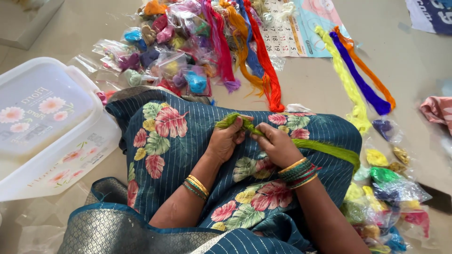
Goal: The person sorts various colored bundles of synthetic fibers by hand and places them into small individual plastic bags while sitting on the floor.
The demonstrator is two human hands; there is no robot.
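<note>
Two bare hands meet over a lap covered by dark teal striped fabric with pink and green leaf print (188, 141), both wrists wearing stacked bangles. Left hand (225, 141) has fingers curled shut around one end of a green silk thread skein (325, 149), the looped end poking out past the knuckles toward the left. Right hand (278, 145) pinches the same skein just beside the left, fingers closed on the strands; the rest of the skein trails off to the right across the knee, toward the right edge of the lap. Beige tiled floor (414, 70) carries everything else. Ahead of the knees, a heap of small clear plastic bags with coloured thread bundles (165, 61), touching long loose skeins of pink, orange, blue and red thread (245, 51). Further right, three separate skeins lying side by side: yellow, purple, orange (358, 80). White translucent plastic box with flower-print lid (47, 122) sits at the left, beside the lap. More bagged thread in yellow, green, blue (386, 197) piles along the right side. Paper calendar sheet (292, 28) lies under the skeins at the top.
</note>
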